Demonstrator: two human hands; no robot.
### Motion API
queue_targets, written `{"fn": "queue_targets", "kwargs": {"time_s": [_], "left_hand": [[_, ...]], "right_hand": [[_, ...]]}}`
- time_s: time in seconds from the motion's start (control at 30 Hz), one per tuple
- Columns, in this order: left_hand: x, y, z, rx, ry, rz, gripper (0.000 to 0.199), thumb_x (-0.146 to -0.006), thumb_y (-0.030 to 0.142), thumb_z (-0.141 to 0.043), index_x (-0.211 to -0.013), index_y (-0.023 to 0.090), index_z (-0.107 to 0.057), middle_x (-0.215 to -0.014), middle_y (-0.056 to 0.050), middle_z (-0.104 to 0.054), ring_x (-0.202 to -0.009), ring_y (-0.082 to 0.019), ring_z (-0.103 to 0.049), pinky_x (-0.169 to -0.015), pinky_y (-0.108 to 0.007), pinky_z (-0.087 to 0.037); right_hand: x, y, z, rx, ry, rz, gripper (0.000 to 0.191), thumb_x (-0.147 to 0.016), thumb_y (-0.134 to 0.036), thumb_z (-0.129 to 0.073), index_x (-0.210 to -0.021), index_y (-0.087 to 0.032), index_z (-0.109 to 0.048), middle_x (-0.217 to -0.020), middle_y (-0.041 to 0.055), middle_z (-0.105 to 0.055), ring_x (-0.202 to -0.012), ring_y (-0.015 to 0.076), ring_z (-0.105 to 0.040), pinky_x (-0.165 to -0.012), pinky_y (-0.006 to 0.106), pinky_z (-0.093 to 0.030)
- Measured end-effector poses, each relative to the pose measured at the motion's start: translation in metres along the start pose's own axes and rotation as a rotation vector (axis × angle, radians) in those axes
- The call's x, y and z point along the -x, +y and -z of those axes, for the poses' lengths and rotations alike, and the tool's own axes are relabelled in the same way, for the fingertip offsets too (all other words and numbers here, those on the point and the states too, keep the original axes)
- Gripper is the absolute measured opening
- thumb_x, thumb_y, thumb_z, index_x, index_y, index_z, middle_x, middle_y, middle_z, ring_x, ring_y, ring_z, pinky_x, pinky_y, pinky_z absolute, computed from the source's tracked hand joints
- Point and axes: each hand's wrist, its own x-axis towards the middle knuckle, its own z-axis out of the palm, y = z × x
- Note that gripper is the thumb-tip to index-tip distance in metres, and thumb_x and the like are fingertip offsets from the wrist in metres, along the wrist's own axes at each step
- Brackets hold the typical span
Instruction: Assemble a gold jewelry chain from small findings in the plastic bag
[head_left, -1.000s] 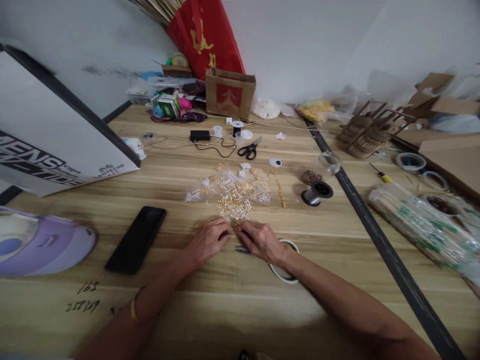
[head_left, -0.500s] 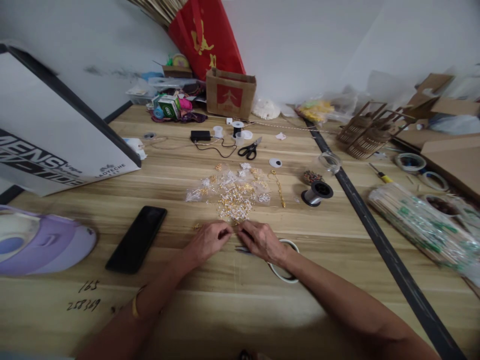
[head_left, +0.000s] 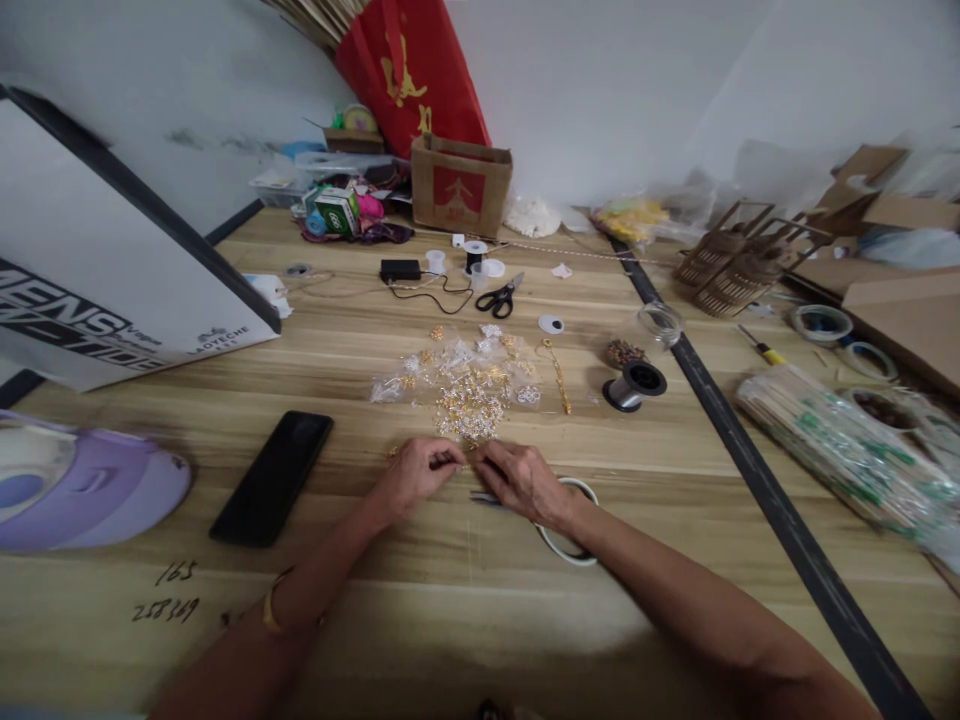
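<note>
Fingertips pinched together, my left hand (head_left: 421,472) is at the near edge of a pile of small gold and silver beads (head_left: 471,410). My right hand (head_left: 519,476) faces it, its fingers closed too, with a narrow gap between the hands. Something tiny and gold shows between the fingertips, too small to name. Under my right hand lie pliers (head_left: 568,552) with pale curved handles; their metal tips poke out to its left. Small clear plastic bags (head_left: 390,389) surround the pile, and a gold chain (head_left: 556,375) lies to its right.
A black phone (head_left: 271,480) lies left of my hands. Black-handled scissors (head_left: 496,301) rest beyond the beads. To the right stand a wire spool (head_left: 634,387) and a clear jar (head_left: 658,326). A large white box (head_left: 112,250) leans at the left, and plastic-wrapped sticks (head_left: 832,440) lie far right.
Both hands stay almost in place by the bead pile. The left hand's fingers have shifted very slightly. Nothing else has visibly moved.
</note>
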Motion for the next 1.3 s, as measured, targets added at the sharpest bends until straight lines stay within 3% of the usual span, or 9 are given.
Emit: {"fn": "queue_targets", "kwargs": {"time_s": [0.23, 1.03, 1.3], "left_hand": [[-0.001, -0.007, -0.001, 0.056, -0.017, 0.002, 0.013, -0.073, 0.016, -0.058, -0.078, 0.012, -0.069, -0.075, -0.005, -0.071, -0.066, -0.014, -0.064, -0.064, -0.023, -0.051], [0.000, 0.001, 0.001, 0.136, 0.000, 0.002, 0.012, -0.073, 0.013, -0.056, -0.078, 0.011, -0.067, -0.073, -0.005, -0.068, -0.066, -0.013, -0.061, -0.063, -0.022, -0.049], [0.000, 0.007, 0.001, 0.138, 0.023, 0.001, 0.010, -0.072, 0.013, -0.058, -0.077, 0.012, -0.067, -0.076, -0.006, -0.070, -0.069, -0.015, -0.064, -0.067, -0.023, -0.050]], "right_hand": [[-0.001, 0.000, 0.001, -0.003, -0.015, 0.001, 0.007, -0.091, -0.017, -0.047, -0.091, -0.018, -0.054, -0.078, 0.0043, -0.063, -0.069, 0.0151, -0.059, -0.066, 0.023, -0.042], [0.000, 0.001, 0.000, 0.008, -0.029, 0.020, 0.009, -0.092, -0.020, -0.046, -0.091, -0.019, -0.054, -0.080, 0.0047, -0.064, -0.072, 0.0153, -0.060, -0.067, 0.023, -0.043], [-0.001, 0.002, -0.001, -0.014, -0.013, 0.050, 0.014, -0.092, -0.019, -0.046, -0.102, -0.019, -0.055, -0.091, 0.0063, -0.066, -0.081, 0.0165, -0.062, -0.073, 0.024, -0.045]]}}
